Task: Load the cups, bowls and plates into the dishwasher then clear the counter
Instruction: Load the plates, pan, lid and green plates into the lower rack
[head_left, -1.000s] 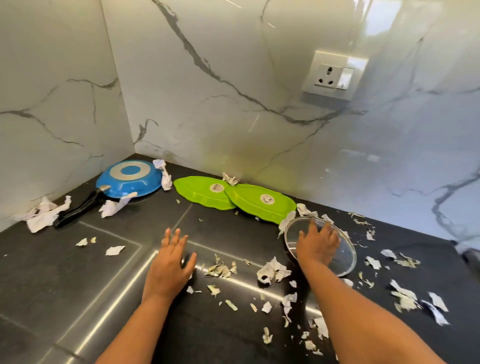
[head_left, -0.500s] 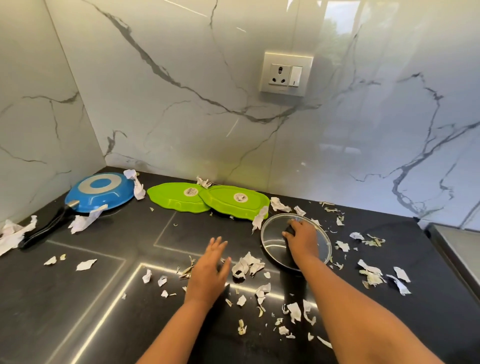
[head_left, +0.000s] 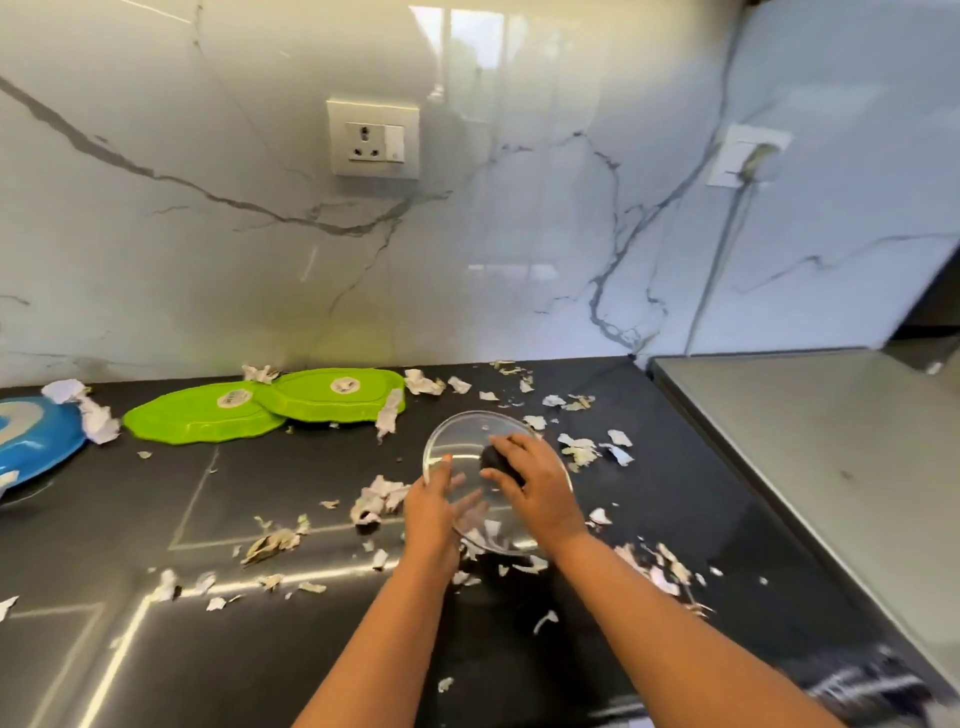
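Observation:
A round glass lid (head_left: 460, 441) with a black knob is tilted up off the black counter (head_left: 291, 483) near the middle. My right hand (head_left: 535, 480) grips its black knob. My left hand (head_left: 431, 506) touches the lid's left rim with straight fingers, partly seen through the glass. Two green plates (head_left: 270, 408) lie overlapping, face down, by the back wall. A blue pan (head_left: 31, 441) lies at the far left edge, partly cut off. Torn paper scraps (head_left: 379, 496) litter the counter around the lid and both hands.
A marble wall with a socket (head_left: 373, 137) stands behind the counter. A grey raised surface (head_left: 821, 457) lies to the right. Crumpled paper (head_left: 93, 415) rests against the blue pan. A dark blurred object (head_left: 872, 691) shows at the lower right corner.
My right hand has lifted and tilted the glass lid by its knob. My left hand moved right from the counter to the lid's rim. The view has swung right.

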